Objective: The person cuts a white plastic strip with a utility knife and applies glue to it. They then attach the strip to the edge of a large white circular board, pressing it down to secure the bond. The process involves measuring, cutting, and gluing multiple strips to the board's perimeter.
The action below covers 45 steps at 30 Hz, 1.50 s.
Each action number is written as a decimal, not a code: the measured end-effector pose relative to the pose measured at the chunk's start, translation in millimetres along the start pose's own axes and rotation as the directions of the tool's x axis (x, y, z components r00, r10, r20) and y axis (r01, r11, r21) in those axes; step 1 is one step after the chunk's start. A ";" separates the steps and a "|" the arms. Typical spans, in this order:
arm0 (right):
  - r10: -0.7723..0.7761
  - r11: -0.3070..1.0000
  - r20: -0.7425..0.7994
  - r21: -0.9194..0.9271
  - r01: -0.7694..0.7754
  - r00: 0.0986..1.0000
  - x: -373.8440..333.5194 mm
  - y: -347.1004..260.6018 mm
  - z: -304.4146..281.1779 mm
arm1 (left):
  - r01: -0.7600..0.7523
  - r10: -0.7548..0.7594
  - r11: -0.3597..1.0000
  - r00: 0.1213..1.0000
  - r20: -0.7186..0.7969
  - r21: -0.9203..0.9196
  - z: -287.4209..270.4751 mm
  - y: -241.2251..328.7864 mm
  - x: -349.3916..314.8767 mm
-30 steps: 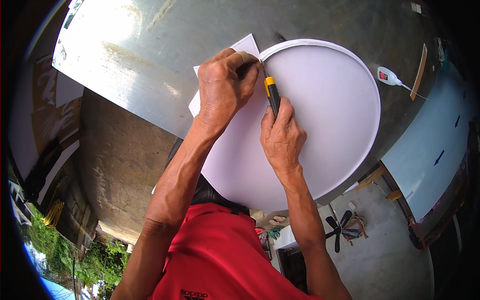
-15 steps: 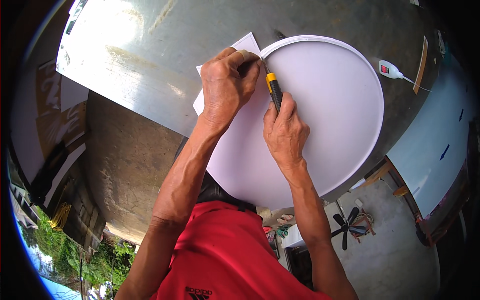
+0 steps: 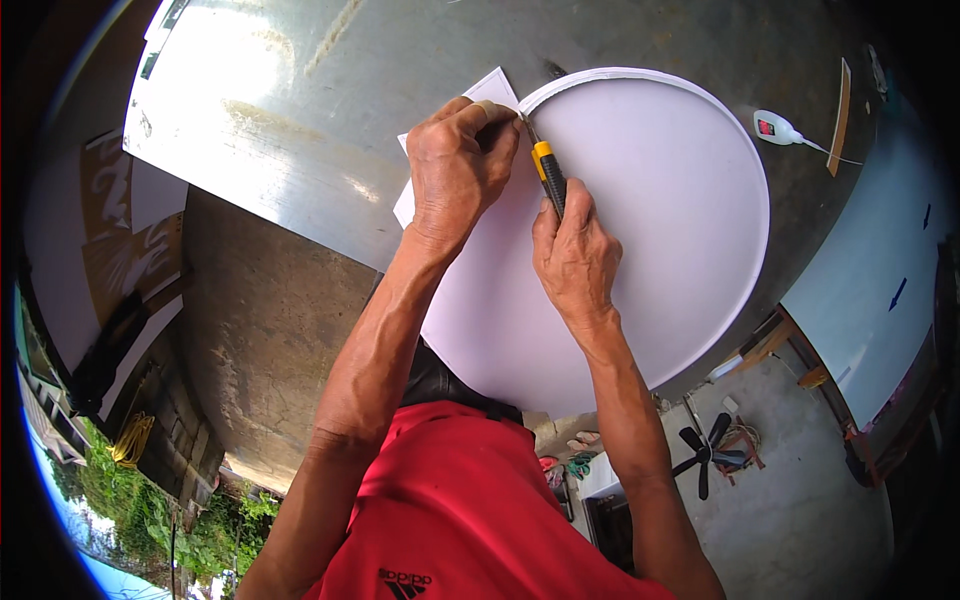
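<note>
A white round panel (image 3: 665,240) lies in front of me, with a thin raised white edge strip (image 3: 640,74) along its far and right side. At the panel's far left, the fingertips of my left hand (image 3: 455,165) are pinched together on the end of that strip; a pale band circles one finger. My right hand (image 3: 580,255) is closed around a black and yellow utility knife (image 3: 549,172). The knife's tip meets the strip right beside my left fingertips, and the exact contact is too small to make out. A straight-edged white corner (image 3: 492,88) sticks out behind my left hand.
The panel rests on a shiny grey metal tabletop (image 3: 420,60). To the right are a white squeeze bottle (image 3: 776,128) with a thin nozzle and a narrow brown strip (image 3: 840,115). A pale blue sheet (image 3: 865,300) stands farther right; a black-bladed fan (image 3: 706,455) is below on the floor.
The whole view has shifted slightly. Both hands keep nearly the same place on the panel, with the knife tip still at the strip's end.
</note>
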State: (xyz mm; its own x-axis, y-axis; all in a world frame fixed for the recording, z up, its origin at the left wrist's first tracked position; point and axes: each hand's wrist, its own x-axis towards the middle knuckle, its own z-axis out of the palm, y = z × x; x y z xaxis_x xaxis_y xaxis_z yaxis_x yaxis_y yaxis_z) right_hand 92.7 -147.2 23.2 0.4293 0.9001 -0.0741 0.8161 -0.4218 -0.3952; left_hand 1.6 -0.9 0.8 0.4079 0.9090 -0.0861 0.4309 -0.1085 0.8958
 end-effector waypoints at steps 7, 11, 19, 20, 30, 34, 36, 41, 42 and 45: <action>-0.019 1.000 -0.014 0.006 0.019 1.000 -0.4 0.8 0.1 | -0.017 0.017 1.000 1.000 -0.006 0.018 0.5 0.8 -0.3; 0.000 1.000 0.004 0.003 0.000 1.000 -1.5 1.0 0.1 | -0.035 0.035 0.999 0.999 -0.019 0.008 1.5 -1.7 -0.8; -0.007 1.000 -0.029 0.024 0.008 1.000 -1.6 2.3 2.8 | -0.040 0.040 0.999 0.999 -0.013 0.016 1.0 -0.3 -1.1; -0.004 0.999 -0.021 0.051 0.005 1.000 -1.0 2.4 1.9 | -0.038 0.038 0.999 0.999 -0.014 0.011 1.2 -1.5 -0.9; 0.069 0.983 -0.039 0.172 -0.061 0.997 -0.4 8.9 -0.7 | -0.009 0.009 1.000 1.000 -0.007 -0.015 -0.6 -0.2 -1.9; 0.067 0.984 -0.055 0.170 -0.057 0.996 -1.2 9.5 -0.3 | -0.015 0.014 1.000 1.000 -0.012 -0.015 0.4 -1.1 -3.0; 0.060 0.984 -0.060 0.173 -0.049 0.996 -0.7 10.7 1.1 | -0.013 0.013 1.000 1.000 -0.015 0.001 -0.4 1.1 -2.3; 0.068 0.983 -0.053 0.174 -0.058 0.996 -0.3 9.6 0.3 | -0.029 0.030 0.999 0.999 -0.028 0.016 -0.8 1.5 -2.9; 0.072 0.983 -0.050 0.172 -0.062 0.996 -0.2 9.2 0.0 | -0.035 0.036 0.999 0.999 -0.029 0.018 -0.3 1.0 -2.7; 0.086 0.982 -0.032 0.174 -0.079 0.996 -0.3 8.9 -0.9 | -0.027 0.027 0.999 0.999 -0.020 0.020 -0.5 0.5 -2.8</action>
State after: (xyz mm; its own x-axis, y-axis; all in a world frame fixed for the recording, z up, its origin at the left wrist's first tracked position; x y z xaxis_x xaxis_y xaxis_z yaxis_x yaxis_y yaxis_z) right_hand 100.2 -151.4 20.6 0.5105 0.8563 -0.0784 0.6994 -0.4665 -0.5414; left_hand 0.3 -3.3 1.6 0.4031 0.9136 -0.0531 0.4362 -0.1408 0.8888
